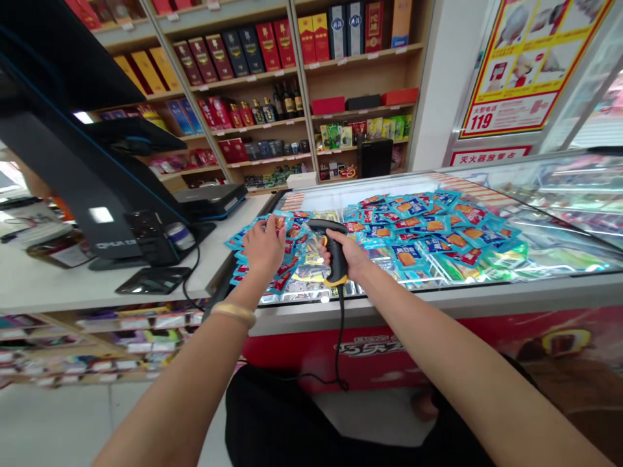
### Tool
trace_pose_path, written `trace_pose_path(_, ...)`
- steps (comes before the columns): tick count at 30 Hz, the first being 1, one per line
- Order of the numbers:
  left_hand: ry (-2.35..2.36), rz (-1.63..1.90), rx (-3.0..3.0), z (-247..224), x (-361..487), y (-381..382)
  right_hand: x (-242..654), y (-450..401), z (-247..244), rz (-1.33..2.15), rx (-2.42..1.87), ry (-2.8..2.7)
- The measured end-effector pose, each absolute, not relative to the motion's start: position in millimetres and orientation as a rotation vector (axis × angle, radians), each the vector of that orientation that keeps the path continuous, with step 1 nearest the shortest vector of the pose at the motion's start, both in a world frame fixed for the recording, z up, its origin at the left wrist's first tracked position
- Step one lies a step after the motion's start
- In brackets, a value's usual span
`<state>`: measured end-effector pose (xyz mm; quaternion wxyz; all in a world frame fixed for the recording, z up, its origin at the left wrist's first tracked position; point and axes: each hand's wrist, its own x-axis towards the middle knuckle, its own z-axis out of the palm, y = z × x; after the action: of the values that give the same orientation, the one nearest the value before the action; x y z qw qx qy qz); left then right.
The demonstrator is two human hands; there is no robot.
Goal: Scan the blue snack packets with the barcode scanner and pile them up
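Observation:
My right hand (348, 255) is wrapped round the handle of a black and yellow barcode scanner (335, 264). The scanner's head points left, above the glass counter top, and its cord hangs down the counter front. My left hand (265, 246), with a yellowish bangle on the wrist, is closed at the fingers on a small blue snack packet (281, 222) at the left pile. Part of that packet is hidden by the fingers. Below and beside this hand lie several overlapping blue and red packets (283, 280). To the right of the scanner spreads a larger heap of similar packets (428, 224).
A glass-topped freezer counter (549, 285) runs across in front of me. On the left, a white counter (214, 259) carries a dark checkout terminal (82, 175) and a black box-like device (209, 200). Shelves of boxed bottles (238, 52) stand behind.

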<state>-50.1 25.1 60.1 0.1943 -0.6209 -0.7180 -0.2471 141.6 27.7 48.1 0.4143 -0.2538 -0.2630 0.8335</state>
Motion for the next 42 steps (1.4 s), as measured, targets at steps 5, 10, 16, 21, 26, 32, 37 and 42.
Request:
trace_pose_path(5, -2.087, -0.405, -1.739, 40.3, -68.3, 20.2, 108.3, 31.5, 42.8, 2.126, -0.661, -0.598)
trace_pose_path(10, -2.032, -0.535, -1.734, 40.5, -62.8, 19.5, 111.9, 30.7, 42.6, 2.134, -0.658, -0.585)
trace_pose_path(16, -1.877, -0.737, -1.926, 46.0, -15.1, 21.6, 162.6, 23.1, 52.4, 2.073, -0.627, -0.587)
trace_pose_path(21, -1.642, -0.897, -2.349, 30.3, 58.2, 33.3, 240.1, 18.3, 54.8, 1.877, -0.667, -0.586)
trace_pose_path(26, -1.241, -0.956, -2.818, 13.9, 127.0, 41.1, 316.9, 16.1, 44.4, 1.748, -0.73, -0.621)
trace_pose_path(32, -1.232, -0.714, -2.984, 5.2, 159.4, 42.2, 346.2, 11.5, 32.3, 1.683, -0.751, -0.598)
trace_pose_path(37, -1.252, -0.672, -2.948, 8.0, 156.1, 36.0, 339.1, 11.0, 31.5, 1.682, -0.75, -0.597)
trace_pose_path(42, -1.324, -0.752, -2.887, 7.9, 152.8, 33.5, 339.4, 10.1, 31.4, 1.604, -0.756, -0.613)
